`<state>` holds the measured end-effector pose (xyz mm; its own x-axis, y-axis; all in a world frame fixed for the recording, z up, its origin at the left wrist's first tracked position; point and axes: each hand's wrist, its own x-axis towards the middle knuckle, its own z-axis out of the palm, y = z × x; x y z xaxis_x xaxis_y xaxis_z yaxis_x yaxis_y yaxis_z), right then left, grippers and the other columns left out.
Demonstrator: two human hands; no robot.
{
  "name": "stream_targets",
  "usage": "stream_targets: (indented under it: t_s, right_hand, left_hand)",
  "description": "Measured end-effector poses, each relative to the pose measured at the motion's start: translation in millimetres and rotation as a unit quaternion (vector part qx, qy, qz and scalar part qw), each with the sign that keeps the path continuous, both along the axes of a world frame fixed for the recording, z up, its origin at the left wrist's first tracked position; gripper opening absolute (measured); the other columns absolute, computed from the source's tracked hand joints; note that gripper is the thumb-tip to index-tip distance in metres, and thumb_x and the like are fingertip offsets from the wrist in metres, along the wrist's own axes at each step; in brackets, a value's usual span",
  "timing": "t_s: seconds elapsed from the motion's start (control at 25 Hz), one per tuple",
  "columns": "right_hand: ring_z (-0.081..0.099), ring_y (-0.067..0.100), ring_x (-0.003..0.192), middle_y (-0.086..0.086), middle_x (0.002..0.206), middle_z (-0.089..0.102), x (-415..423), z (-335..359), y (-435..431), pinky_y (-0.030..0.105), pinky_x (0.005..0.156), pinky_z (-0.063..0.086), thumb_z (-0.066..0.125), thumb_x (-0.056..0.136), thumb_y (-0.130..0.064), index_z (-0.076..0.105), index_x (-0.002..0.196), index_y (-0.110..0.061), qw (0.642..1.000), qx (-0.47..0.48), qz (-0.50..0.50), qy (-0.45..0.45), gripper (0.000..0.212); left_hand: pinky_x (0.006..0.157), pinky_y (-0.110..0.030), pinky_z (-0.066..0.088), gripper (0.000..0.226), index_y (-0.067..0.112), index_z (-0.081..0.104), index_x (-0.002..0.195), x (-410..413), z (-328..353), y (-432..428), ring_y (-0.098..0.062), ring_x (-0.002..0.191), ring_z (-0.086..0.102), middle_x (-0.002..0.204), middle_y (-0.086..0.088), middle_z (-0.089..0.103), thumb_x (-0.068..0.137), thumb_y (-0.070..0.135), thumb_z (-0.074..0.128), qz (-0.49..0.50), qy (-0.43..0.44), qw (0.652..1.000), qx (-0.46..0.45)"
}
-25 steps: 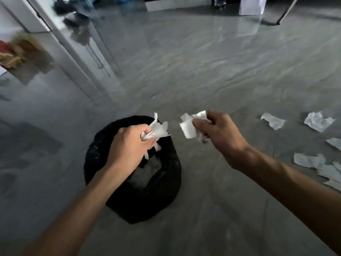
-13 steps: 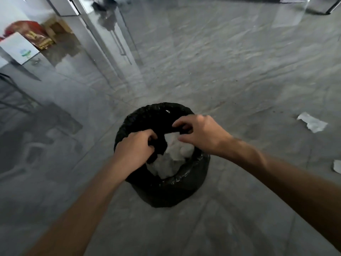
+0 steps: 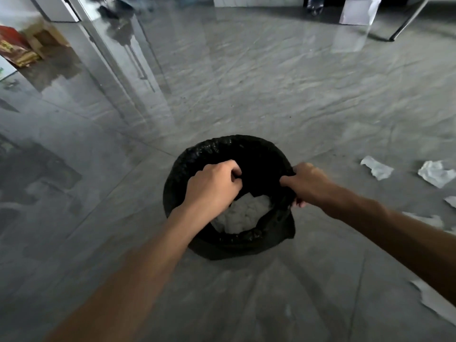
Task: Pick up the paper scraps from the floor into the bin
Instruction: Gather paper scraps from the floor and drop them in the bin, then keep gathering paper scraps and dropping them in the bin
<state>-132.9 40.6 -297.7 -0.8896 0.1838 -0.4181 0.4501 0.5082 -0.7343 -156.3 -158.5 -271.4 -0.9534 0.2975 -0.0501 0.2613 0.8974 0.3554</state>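
Grey polished floor (image 3: 246, 82), glossy, streaked like marble, with reflections of a door frame. Item: one bin (image 3: 222, 245), round, lined with a black bag (image 3: 256, 154), standing on the floor in front of the person. Contents: crumpled white paper (image 3: 244, 213) heaped inside. Left hand (image 3: 212, 186): over the bin's mouth, fingers curled closed; whether they pinch the bag cannot be told. Right hand (image 3: 306, 183): at the bin's right edge, fingers closed on a fold of the bag. Loose paper scraps: one (image 3: 376, 167) on the floor right of the bin, another (image 3: 435, 174) beyond it, farther right; more pieces (image 3: 434, 301) right of the bin and nearer the person. Red and yellow packet (image 3: 14, 50): well apart, far left beyond the bin.
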Motion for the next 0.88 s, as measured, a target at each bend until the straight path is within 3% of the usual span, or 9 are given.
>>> stream_targets:
  t_s: [0.2,0.44,0.56,0.68,0.88]
  right_hand:
    - [0.055,0.016,0.034,0.010,0.043,0.063,40.8,-4.5,82.9,0.019,0.035,0.040,0.057,0.078,-0.017,0.064,0.069,0.001,0.996,0.007,-0.091,0.000,0.020]
    - [0.065,0.018,0.053,0.011,0.074,0.066,89.7,1.3,126.9,0.024,0.048,0.052,0.056,0.092,-0.021,0.062,0.093,-0.009,0.984,-0.134,-0.109,-0.046,0.014]
    - [0.063,0.014,0.050,0.008,0.074,0.066,145.4,25.8,176.7,0.019,0.043,0.048,0.055,0.092,-0.014,0.062,0.088,-0.016,0.990,-0.084,-0.108,-0.036,0.009]
    - [0.066,0.011,0.054,-0.002,0.070,0.070,235.9,29.7,222.9,0.021,0.052,0.050,0.061,0.088,-0.012,0.065,0.089,-0.020,0.994,0.016,-0.083,-0.061,0.009]
    - [0.062,0.010,0.069,-0.006,0.081,0.067,367.8,-49.8,231.1,0.020,0.062,0.044,0.071,0.081,-0.021,0.067,0.103,-0.019,0.982,0.113,-0.081,-0.124,0.023]
  left_hand:
    - [0.064,-0.030,0.043,0.017,0.038,0.062,0.099,8.4,5.4,87.4,-0.019,0.084,0.065,0.096,0.009,0.069,0.083,0.037,0.054,-0.092,-0.010,0.995,0.034]
    - [0.070,-0.033,0.050,0.014,0.035,0.061,0.095,34.3,22.0,167.6,-0.022,0.087,0.064,0.098,0.006,0.068,0.083,0.035,0.053,-0.190,-0.042,0.980,0.032]
    - [0.077,-0.033,0.052,0.016,0.031,0.063,0.096,58.5,39.2,209.6,-0.022,0.092,0.064,0.101,0.004,0.069,0.082,0.033,0.056,-0.260,-0.076,0.962,0.042]
    - [0.086,-0.034,0.051,0.018,0.026,0.065,0.099,99.0,54.5,258.9,-0.020,0.097,0.064,0.102,0.003,0.070,0.082,0.029,0.061,-0.366,-0.110,0.924,0.024]
    - [0.065,-0.025,0.047,0.022,0.021,0.067,0.102,168.7,45.5,326.4,-0.014,0.078,0.062,0.098,0.002,0.070,0.081,0.028,0.064,-0.515,-0.140,0.844,-0.049]
